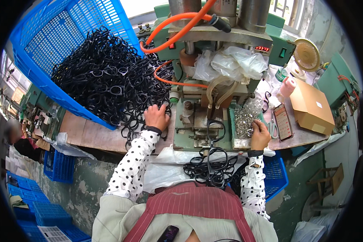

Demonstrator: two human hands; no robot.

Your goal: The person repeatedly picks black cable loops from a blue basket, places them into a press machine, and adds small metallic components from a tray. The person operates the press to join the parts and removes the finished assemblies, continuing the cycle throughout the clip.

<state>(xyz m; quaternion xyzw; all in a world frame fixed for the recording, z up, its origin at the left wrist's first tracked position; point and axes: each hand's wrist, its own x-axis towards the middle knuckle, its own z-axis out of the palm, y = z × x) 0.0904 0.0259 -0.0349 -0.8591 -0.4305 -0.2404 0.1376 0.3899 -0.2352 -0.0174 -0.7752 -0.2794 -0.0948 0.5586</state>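
My left hand (156,117) rests at the near right edge of a big heap of black eyeglass frames (105,80), its fingers apart and touching the frames. Over a tray of small shiny metal parts (244,121), my right hand (261,136) is closed, thumb and fingertips pinched together; what lies between them is too small to name. Between my hands stands a green press (181,139). A black eyeglass frame (217,139) sits at its fixture, under the tooling. More black frames (201,169) lie on white sheeting at my lap.
A tipped blue basket (40,72) stands behind the heap. Orange air hoses (177,38) loop in front of the press. Right of the tray lie scissors (272,128), a phone (283,122) and a cardboard box (311,107). Another blue basket (276,175) is below the table.
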